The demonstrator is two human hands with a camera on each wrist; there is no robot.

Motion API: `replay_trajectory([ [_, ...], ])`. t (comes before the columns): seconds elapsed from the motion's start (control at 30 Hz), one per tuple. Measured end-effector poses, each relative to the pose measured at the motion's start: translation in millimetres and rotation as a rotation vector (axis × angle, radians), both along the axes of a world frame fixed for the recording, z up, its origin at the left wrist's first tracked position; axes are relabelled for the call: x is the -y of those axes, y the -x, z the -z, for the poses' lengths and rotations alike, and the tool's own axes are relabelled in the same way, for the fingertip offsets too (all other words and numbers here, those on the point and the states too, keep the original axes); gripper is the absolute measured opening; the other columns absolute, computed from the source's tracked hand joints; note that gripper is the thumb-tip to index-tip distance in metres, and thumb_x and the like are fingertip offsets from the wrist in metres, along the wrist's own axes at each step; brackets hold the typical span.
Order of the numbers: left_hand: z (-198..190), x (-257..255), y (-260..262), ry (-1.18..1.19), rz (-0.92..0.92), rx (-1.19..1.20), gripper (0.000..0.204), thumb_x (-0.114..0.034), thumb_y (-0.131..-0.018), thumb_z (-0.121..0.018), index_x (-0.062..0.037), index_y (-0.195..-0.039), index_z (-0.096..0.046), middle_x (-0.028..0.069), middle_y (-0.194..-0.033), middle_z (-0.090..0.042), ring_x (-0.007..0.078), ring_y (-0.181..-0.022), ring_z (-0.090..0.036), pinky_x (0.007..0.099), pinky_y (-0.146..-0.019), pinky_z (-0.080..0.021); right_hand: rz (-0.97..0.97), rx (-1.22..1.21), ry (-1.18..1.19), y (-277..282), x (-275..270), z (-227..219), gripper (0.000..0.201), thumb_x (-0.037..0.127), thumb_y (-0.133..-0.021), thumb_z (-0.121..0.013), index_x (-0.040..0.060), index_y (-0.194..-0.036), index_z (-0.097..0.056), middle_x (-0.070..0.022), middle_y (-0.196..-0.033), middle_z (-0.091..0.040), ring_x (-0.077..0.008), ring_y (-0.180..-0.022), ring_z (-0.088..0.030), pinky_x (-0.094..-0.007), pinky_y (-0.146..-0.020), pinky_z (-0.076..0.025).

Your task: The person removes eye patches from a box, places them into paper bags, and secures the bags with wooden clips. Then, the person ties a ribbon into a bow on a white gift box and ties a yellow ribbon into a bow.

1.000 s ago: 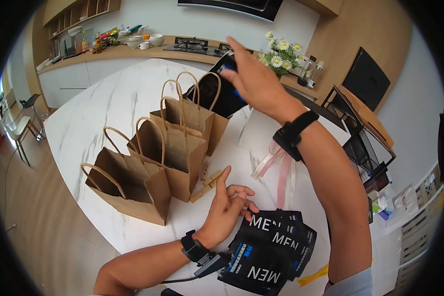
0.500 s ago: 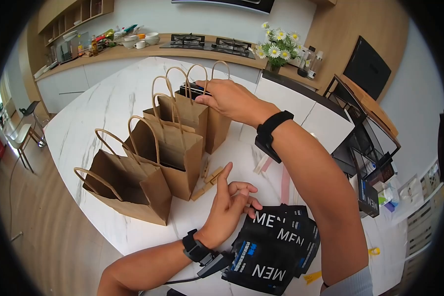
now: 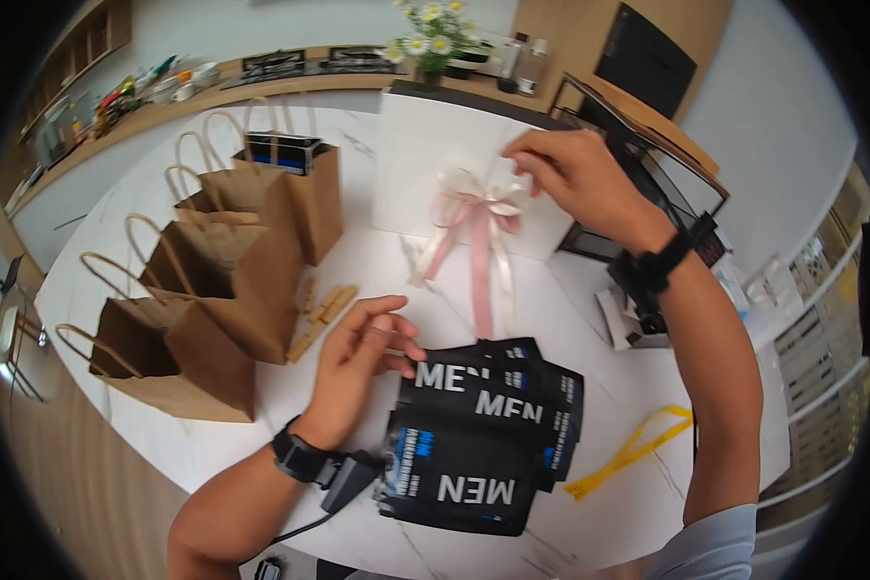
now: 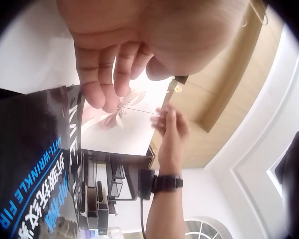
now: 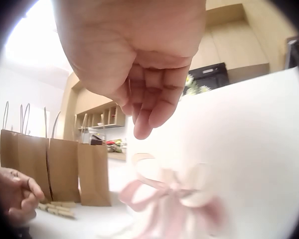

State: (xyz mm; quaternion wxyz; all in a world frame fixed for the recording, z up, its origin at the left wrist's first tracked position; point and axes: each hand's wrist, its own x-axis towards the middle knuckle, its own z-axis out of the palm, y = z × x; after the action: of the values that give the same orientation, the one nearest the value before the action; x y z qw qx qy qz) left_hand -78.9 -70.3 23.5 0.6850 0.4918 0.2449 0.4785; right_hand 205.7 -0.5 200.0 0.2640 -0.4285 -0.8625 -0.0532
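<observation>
Right hand (image 3: 590, 186), fingers loosely bent, hangs just above the ribbon bow (image 3: 478, 205).

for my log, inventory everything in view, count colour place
Table: one, white marbled, centre
Paper bags: four, brown, left
Box: one, black, in rear bag
MEN packets: several, black, front centre pile
Wooden pieces: several, tan, beside bags
Strip: one, yellow, right of packets
Panel: one, white, upright behind bow
Bow: one, pink and cream, far side of table
Flowers: several, white-yellow, behind panel
Bottles: two, dark and clear, right of flowers
Hob: one, black, back counter
Clutter: uncounted, mixed, back left counter
Rack: one, dark, far right
Left hand: one, black wristband, beside packets
Right hand: one, black wristband, near bow
</observation>
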Motion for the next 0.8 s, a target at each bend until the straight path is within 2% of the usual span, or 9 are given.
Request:
replay_trajectory([
  [0.13, -3, 5, -3, -0.036, -0.027, -0.091, 0.032, -0.028, -0.109, -0.051, -0.0032, -0.127, -0.062, 0.0054, -0.099, -0.066, 0.0170, -0.088, -0.067, 0.0306, -0.075, -0.054, 0.342, -0.029, 0.225, -83, 76, -5, 0.021, 0.011, -0.099, -0.060, -0.0031, -0.112, -0.069, -0.0138, -0.085, -0.072, -0.0182, -0.073, -0.069, -0.0333, -0.068, -0.055],
  [0.23, -4, 4, -3, -0.093, -0.079, -0.102, 0.030, -0.026, -0.110, -0.049, -0.0024, -0.122, -0.063, 0.0034, -0.093, -0.066, 0.0143, -0.084, -0.067, 0.0289, -0.074, -0.053, 0.365, 0.191, 0.134, -135, 114, 18, 0.020, 0.010, -0.098, -0.061, -0.0016, -0.112, -0.069, -0.0149, -0.094, -0.072, -0.0267, -0.091, -0.069, -0.0380, -0.081, -0.055],
  [0.27, -4, 3, -2, -0.108, -0.096, -0.099, 0.030, -0.025, -0.110, -0.049, -0.0020, -0.121, -0.063, 0.0035, -0.092, -0.065, 0.0143, -0.082, -0.066, 0.0289, -0.073, -0.053, 0.375, 0.286, 0.064, -146, 124, 30, 0.021, 0.010, -0.096, -0.062, -0.0004, -0.112, -0.070, -0.0184, -0.107, -0.071, -0.0342, -0.105, -0.066, -0.0431, -0.092, -0.053],
  [0.3, -5, 2, -1, -0.125, -0.116, -0.096, 0.029, -0.025, -0.110, -0.049, -0.0016, -0.120, -0.063, 0.0036, -0.091, -0.065, 0.0143, -0.081, -0.065, 0.0290, -0.072, -0.053, 0.392, 0.287, 0.130, -151, 134, 37, 0.022, 0.011, -0.096, -0.063, 0.0007, -0.114, -0.070, -0.0176, -0.115, -0.069, -0.0341, -0.115, -0.062, -0.0437, -0.103, -0.047],
  [0.5, -4, -2, 3, -0.149, -0.121, -0.083, 0.029, -0.025, -0.110, -0.049, -0.0012, -0.118, -0.063, 0.0040, -0.087, -0.064, 0.0144, -0.076, -0.063, 0.0287, -0.068, -0.052, 0.354, 0.281, 0.219, -150, 153, 46, 0.032, 0.022, -0.090, -0.074, 0.0016, -0.115, -0.069, -0.0167, -0.122, -0.067, -0.0338, -0.133, -0.051, -0.0432, -0.111, -0.042],
  [0.6, -5, -3, 2, -0.145, -0.132, -0.100, 0.029, -0.025, -0.110, -0.049, -0.0013, -0.118, -0.063, 0.0039, -0.087, -0.064, 0.0146, -0.074, -0.063, 0.0286, -0.067, -0.052, 0.415, 0.676, 0.254, -154, 148, 36, 0.051, 0.031, -0.074, -0.088, 0.0020, -0.112, -0.070, -0.0135, -0.130, -0.064, -0.0365, -0.141, -0.044, -0.0448, -0.113, -0.041],
  [0.63, -4, -3, 3, -0.132, -0.137, -0.111, 0.029, -0.025, -0.110, -0.049, -0.0013, -0.117, -0.063, 0.0038, -0.087, -0.064, 0.0146, -0.074, -0.063, 0.0285, -0.067, -0.052, 0.410, 0.682, 0.246, -153, 145, 33, 0.051, 0.031, -0.074, -0.088, 0.0020, -0.112, -0.070, -0.0135, -0.130, -0.064, -0.0365, -0.141, -0.044, -0.0448, -0.113, -0.041],
  [0.7, -6, 0, 1, -0.131, -0.144, -0.114, 0.029, -0.026, -0.110, -0.049, -0.0014, -0.117, -0.063, 0.0038, -0.087, -0.064, 0.0146, -0.074, -0.063, 0.0284, -0.067, -0.052, 0.382, 0.993, 0.258, -151, 139, 33, 0.051, 0.031, -0.073, -0.088, 0.0030, -0.112, -0.073, -0.0119, -0.124, -0.068, -0.0332, -0.141, -0.045, -0.0437, -0.108, -0.043],
  [0.8, -6, 0, 2, -0.135, -0.140, -0.111, 0.030, -0.026, -0.110, -0.048, -0.0015, -0.117, -0.064, 0.0037, -0.086, -0.064, 0.0147, -0.074, -0.063, 0.0283, -0.067, -0.052, 0.373, 1.110, 0.207, -150, 126, 43, 0.044, 0.027, -0.068, -0.090, 0.0042, -0.102, -0.075, -0.0093, -0.125, -0.066, -0.0320, -0.142, -0.042, -0.0455, -0.112, -0.041],
])
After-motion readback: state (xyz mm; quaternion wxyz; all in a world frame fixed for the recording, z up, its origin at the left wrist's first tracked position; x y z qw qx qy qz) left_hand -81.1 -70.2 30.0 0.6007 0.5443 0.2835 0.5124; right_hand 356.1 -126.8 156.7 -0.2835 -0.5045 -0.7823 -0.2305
